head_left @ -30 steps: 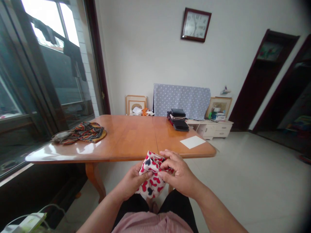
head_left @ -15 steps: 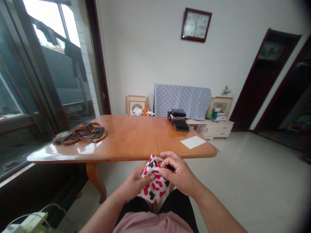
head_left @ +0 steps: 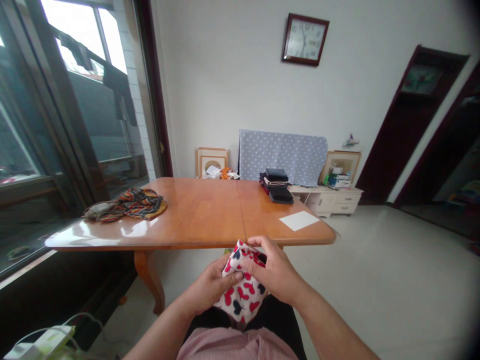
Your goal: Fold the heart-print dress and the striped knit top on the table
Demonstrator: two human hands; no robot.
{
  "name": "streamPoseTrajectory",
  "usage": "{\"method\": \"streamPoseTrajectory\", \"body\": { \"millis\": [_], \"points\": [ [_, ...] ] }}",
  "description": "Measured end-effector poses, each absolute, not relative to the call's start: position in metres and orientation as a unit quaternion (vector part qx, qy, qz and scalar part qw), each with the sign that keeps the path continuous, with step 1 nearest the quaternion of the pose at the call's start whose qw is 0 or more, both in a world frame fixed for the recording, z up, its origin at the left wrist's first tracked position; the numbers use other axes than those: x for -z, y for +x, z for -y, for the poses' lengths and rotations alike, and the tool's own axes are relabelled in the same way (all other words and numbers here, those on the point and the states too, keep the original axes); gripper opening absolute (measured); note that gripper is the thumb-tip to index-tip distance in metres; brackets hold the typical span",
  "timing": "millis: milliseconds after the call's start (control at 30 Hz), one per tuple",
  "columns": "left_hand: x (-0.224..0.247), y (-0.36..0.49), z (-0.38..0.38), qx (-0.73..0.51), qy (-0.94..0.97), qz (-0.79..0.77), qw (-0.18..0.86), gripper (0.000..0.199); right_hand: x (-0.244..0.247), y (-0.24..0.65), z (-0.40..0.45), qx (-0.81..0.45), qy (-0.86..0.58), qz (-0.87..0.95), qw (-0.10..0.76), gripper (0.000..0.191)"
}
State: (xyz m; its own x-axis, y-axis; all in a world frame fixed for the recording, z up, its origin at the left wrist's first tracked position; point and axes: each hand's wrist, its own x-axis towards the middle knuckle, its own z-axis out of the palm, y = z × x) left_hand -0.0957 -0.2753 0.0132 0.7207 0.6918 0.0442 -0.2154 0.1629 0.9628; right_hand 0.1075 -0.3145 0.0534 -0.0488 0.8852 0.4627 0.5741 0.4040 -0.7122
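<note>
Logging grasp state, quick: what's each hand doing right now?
Left hand: closed, holding the heart-print cloth.
Right hand: closed, holding the same cloth near its top.

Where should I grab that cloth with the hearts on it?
Probably take the loose lower end of the heart-print cloth in your hand, coming from below. It hangs free there, while the top is bunched between the person's left hand and right hand.

A white cotton cloth [head_left: 242,300] with red and navy hearts, bunched at the top! It hangs gathered between the left hand [head_left: 210,287] and right hand [head_left: 273,270], just below the counter [head_left: 187,215].
</note>
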Motion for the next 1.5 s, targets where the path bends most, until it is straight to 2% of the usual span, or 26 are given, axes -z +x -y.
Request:
{"method": "streamPoseTrajectory", "body": {
  "millis": [33, 67, 200, 367, 400, 533, 633, 700, 900, 1167, 1300, 1500],
  "points": [
    [-0.013, -0.095, 0.276, -0.309, 0.566, -0.208, 0.735, 0.047, -0.053, 0.108, 0.315, -0.183, -0.527, 0.708, 0.434, 0.051],
    [-0.013, -0.095, 0.277, -0.308, 0.564, -0.207, 0.738, 0.046, -0.053, 0.108, 0.314, -0.191, -0.530, 0.712, 0.419, 0.055],
    [-0.013, -0.092, 0.280, -0.298, 0.556, -0.216, 0.745, 0.042, -0.051, 0.106, 0.309, -0.170, -0.528, 0.716, 0.424, 0.017],
    [-0.013, -0.088, 0.280, -0.318, 0.529, -0.229, 0.752, 0.036, -0.049, 0.103, 0.298, -0.163, -0.526, 0.707, 0.444, 0.015],
    [-0.013, -0.088, 0.279, -0.325, 0.513, -0.232, 0.760, 0.037, -0.048, 0.104, 0.295, -0.177, -0.527, 0.695, 0.456, 0.017],
    [-0.012, -0.088, 0.271, -0.366, 0.419, -0.252, 0.792, 0.039, -0.042, 0.115, 0.284, -0.255, -0.531, 0.571, 0.573, 0.051],
    [-0.012, -0.089, 0.263, -0.411, 0.356, -0.279, 0.792, 0.039, -0.034, 0.122, 0.282, -0.331, -0.510, 0.470, 0.639, 0.056],
    [-0.012, -0.089, 0.258, -0.440, 0.322, -0.292, 0.786, 0.038, -0.028, 0.120, 0.286, -0.388, -0.507, 0.436, 0.634, 0.057],
    [-0.009, -0.080, 0.252, -0.502, 0.256, -0.306, 0.768, 0.038, -0.014, 0.089, 0.302, -0.565, -0.485, 0.402, 0.533, 0.056],
    [-0.010, -0.088, 0.246, -0.431, 0.219, -0.310, 0.819, 0.041, -0.005, 0.094, 0.285, -0.551, -0.504, 0.404, 0.529, 0.050],
    [-0.015, -0.087, 0.239, -0.434, 0.195, -0.327, 0.817, 0.039, -0.004, 0.097, 0.277, -0.570, -0.487, 0.356, 0.558, 0.049],
    [-0.017, -0.078, 0.230, -0.497, 0.161, -0.359, 0.773, 0.033, -0.001, 0.082, 0.277, -0.680, -0.407, 0.249, 0.557, 0.065]
  ]
}}
